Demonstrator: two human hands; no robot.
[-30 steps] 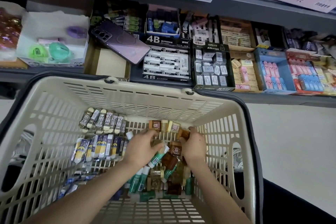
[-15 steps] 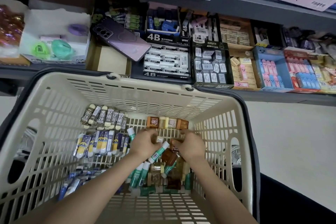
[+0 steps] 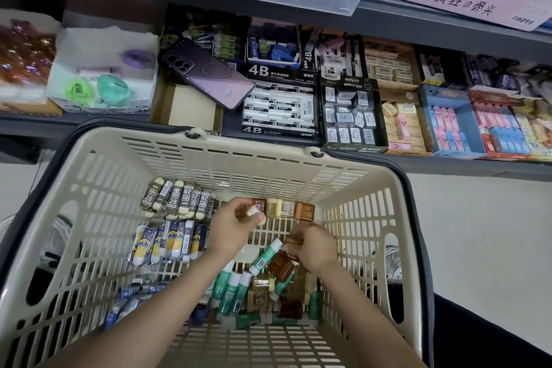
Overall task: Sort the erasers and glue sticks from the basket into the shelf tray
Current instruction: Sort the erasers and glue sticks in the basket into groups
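Basket: beige slotted plastic basket [image 3: 254, 143], and I'm placing everything else off it.
Left hand: left hand [image 3: 236, 227] is up by the basket's far wall. Its fingers [image 3: 260, 219] are pinching a small brown eraser with a white end [image 3: 250, 211], held clear of the basket floor.
Right hand: right hand [image 3: 313, 245] is lower, nearer the basket's right wall. Its fingers [image 3: 301, 231] are curled down onto a brown wrapped eraser [image 3: 294, 237] at the top of the pile, which looks like a pinch to me.
Row: brown and tan block erasers [image 3: 288, 208] are lined up against the basket's far wall, just beside the left hand's eraser.
Glue: green-and-white glue sticks [image 3: 231, 285] are heaped in the basket's near middle. The top glue stick [image 3: 266, 255] lies on a diagonal between the two wrists, with its white cap toward the far right corner.
Tray: open brown cardboard shelf tray [image 3: 191, 104] sits just past the basket's far rim, toward its left end. A purple phone [image 3: 206, 72] lies across its far corner.
What matters: the tray is up and over the far rim from the fingers, and the left hand is the nearer one, so I'd guess it goes first.
Heads up: the phone eats some tray space, so aim for the bare near part.
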